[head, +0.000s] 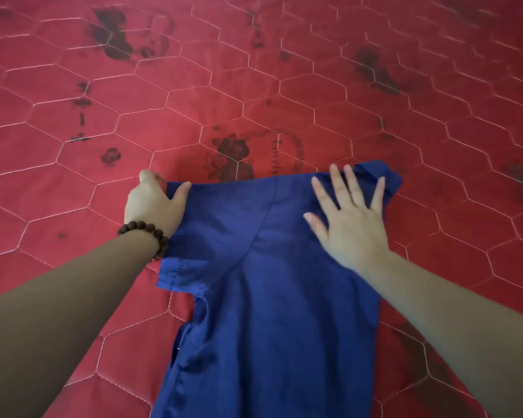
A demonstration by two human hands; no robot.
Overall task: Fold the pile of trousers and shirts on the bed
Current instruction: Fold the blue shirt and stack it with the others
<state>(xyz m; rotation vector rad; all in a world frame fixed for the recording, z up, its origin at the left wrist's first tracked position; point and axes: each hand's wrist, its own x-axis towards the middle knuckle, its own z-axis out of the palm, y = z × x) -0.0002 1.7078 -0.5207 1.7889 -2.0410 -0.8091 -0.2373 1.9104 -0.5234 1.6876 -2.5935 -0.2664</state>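
- Looking down at the bed [73, 86], I see a red quilted cover stitched in hexagons with dark printed flowers and lettering.
- One blue shirt [269, 297] lies flat on it, running from the near edge of the bed away from me, its far end just short of a flower print [233, 155].
- My left hand [154, 203] grips the shirt's far left corner: thumb on top of the cloth, fingers curled under the fold.
- A dark beaded bracelet [145, 233] sits on that wrist, touching the shirt's edge.
- My right hand [347, 218] lies flat on the far right part of the shirt, fingers straight and spread, pressing the cloth down and holding nothing.
- A short sleeve hem sticks out on the left side, below my left wrist.
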